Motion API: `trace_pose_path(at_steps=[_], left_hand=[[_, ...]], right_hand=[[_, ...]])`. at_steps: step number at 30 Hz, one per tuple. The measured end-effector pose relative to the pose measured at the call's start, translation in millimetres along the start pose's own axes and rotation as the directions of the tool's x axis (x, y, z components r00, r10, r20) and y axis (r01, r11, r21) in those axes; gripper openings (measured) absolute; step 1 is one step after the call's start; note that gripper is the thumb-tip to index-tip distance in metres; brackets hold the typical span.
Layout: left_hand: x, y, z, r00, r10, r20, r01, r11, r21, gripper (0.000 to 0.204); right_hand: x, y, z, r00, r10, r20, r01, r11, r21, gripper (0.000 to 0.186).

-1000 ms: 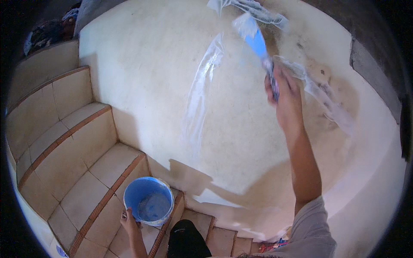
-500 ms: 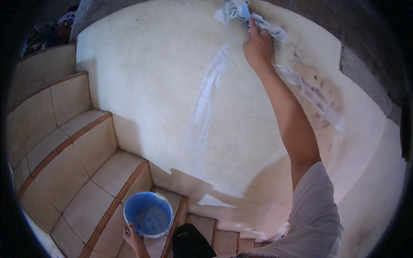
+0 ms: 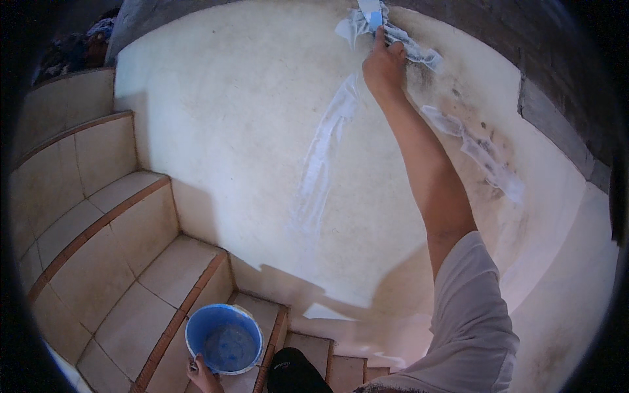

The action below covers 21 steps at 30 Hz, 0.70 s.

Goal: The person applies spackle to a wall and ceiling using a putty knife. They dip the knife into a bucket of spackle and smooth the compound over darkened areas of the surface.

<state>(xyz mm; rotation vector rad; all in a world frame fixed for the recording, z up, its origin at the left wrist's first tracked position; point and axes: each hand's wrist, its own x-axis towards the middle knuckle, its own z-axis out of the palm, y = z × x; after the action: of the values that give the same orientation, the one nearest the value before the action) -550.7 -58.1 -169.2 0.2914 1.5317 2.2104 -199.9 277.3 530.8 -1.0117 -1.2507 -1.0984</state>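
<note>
My right hand [image 3: 385,67] reaches up to the top of the wall, its fingers closed around a putty knife [image 3: 375,19] with a blue part near its blade. The blade lies against a wet-looking white filler patch [image 3: 352,27] under the wall's upper edge. Low on the left, my left hand [image 3: 204,375] grips the rim of a round blue bucket [image 3: 200,331]. Greyish-white residue coats the bucket's bottom. A long white filler streak [image 3: 321,154] runs down the middle of the wall, and another white strip [image 3: 488,157] slants over dark stains on the right.
Tiled steps [image 3: 147,295] with brown edging climb on the left and continue below. A black-covered knee or foot [image 3: 296,372] shows beside the bucket. Rough grey masonry [image 3: 557,124] borders the wall's top and right. Dark piled items [image 3: 72,49] lie at the upper left.
My right hand and the putty knife have shifted slightly left relative to the wall patches. The bucket sits a little lower in view, with my left hand still on it. The view has moved slightly.
</note>
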Motion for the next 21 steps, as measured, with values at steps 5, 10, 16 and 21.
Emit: trace_pose_path(at_steps=[5,10,16,21], left_hand=[[-24,35,11,0.999,-0.037,-0.009,0.037,0.998,0.057,0.034],[-13,19,-4,1.0,-0.024,0.002,0.024,0.998,0.05,0.033],[-16,21,-2,1.0,0.013,-0.013,-0.013,1.0,0.022,0.032],[-6,8,-9,0.999,-0.041,0.034,0.036,0.989,0.142,0.033]], right_hand=[[0,-2,4,0.997,-0.05,-0.063,0.049,0.998,-0.026,0.056],[-9,-1,-2,0.99,-0.127,-0.062,0.121,0.988,-0.092,0.052],[-35,7,-13,0.977,-0.208,-0.056,0.199,0.971,-0.133,0.052],[-4,4,-28,0.972,-0.217,-0.094,0.21,0.975,-0.075,0.053]])
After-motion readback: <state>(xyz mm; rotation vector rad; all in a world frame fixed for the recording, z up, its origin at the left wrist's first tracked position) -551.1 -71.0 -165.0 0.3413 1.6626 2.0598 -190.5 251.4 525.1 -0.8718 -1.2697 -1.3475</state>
